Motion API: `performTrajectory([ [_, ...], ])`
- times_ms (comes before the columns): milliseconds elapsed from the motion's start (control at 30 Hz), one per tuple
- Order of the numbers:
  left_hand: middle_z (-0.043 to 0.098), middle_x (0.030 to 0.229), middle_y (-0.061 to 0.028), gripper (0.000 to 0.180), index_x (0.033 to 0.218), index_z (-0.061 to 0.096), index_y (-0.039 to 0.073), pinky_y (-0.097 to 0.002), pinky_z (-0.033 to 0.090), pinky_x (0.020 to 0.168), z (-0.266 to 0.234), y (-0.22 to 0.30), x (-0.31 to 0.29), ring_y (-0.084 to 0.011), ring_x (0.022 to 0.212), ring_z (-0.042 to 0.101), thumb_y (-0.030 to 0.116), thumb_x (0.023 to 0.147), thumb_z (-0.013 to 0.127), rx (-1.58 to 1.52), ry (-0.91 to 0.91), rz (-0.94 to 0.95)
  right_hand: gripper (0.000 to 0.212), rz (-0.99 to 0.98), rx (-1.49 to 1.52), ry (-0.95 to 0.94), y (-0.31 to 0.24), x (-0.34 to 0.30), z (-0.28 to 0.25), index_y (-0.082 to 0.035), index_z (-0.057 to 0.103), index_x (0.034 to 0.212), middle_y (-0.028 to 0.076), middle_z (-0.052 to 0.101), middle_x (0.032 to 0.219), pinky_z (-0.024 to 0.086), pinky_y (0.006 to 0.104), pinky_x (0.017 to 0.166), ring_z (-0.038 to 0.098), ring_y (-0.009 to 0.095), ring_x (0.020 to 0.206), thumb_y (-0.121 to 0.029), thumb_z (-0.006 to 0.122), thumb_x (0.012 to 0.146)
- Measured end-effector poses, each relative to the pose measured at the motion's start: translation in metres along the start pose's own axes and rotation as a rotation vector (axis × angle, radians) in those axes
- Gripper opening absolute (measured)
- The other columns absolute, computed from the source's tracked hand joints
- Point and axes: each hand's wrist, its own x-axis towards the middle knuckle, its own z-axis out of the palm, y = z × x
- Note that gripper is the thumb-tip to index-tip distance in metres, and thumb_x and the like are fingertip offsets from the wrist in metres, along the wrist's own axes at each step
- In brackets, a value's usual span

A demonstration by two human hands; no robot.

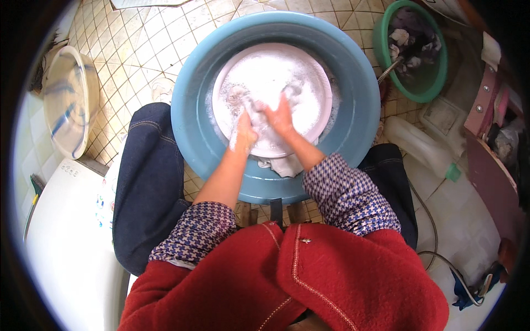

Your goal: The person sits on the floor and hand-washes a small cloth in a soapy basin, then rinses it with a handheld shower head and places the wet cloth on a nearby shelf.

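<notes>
Head view: sudsy white cloth [259, 110] bunched in foamy blue basin [353, 110].

A home washroom: tiled floor [143, 44], blue washbasin [193, 127] of suds, green laundry tub [436, 83].

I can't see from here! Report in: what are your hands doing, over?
Both hands scrubbing sudsy white cloth inside blue basin. Green tub off right. Nothing blocking.
</notes>
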Motion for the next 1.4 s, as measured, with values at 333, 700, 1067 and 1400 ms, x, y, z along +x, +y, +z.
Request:
performTrajectory([
  [333,0.054,0.111,-0.015,0.038,0.113,0.051,0.001,-0.0369,0.044,0.082,-0.012,-0.02,-0.005,-0.0269,0.101,0.051,0.028,0.086,0.047,0.232,-0.121,0.039,0.024,0.01,-0.392,-0.215,-0.059,-0.007,-0.026,-0.005,0.051,0.088,0.018,0.06,0.091,0.045,0.0448,0.068,0.058,0.035,0.083,-0.021,0.062,0.075],
  [700,0.062,0.087,-0.0214,0.024,0.09,0.062,0.004,-0.0464,0.047,0.069,0.05,-0.017,-0.053,-0.0391,0.081,0.059,0.02,0.078,0.049,1.864,-0.039,0.583,0.036,-0.347,-0.621,-0.185,-0.056,0.035,-0.033,-0.006,0.052,0.111,0.016,0.047,0.12,0.039,0.0494,0.085,0.047,0.033,0.11,-0.015,0.055,0.076],
  [1067,0.053,0.104,-0.0207,0.03,0.107,0.056,0.01,-0.0433,0.038,0.084,0.036,0.021,-0.035,-0.0351,0.099,0.05,0.027,0.088,0.04,1.766,0.154,0.917,0.03,0.024,-0.052,-0.054,0.021,0.042,-0.104,-0.002,0.049,0.098,0.024,0.059,0.085,0.045,0.0451,0.077,0.058,0.04,0.085,-0.008,0.056,0.069],
  [1400,0.057,0.08,-0.0105,0.02,0.089,0.057,0.005,-0.032,0.042,0.057,0.036,-0.03,-0.044,-0.0173,0.069,0.054,0.022,0.078,0.06,1.587,-0.054,0.602,0.038,-0.236,-0.542,-0.168,0.037,0.037,-0.038,-0.005,0.053,0.107,0.023,0.06,0.088,0.045,0.0449,0.071,0.058,0.039,0.083,-0.006,0.057,0.068],
])
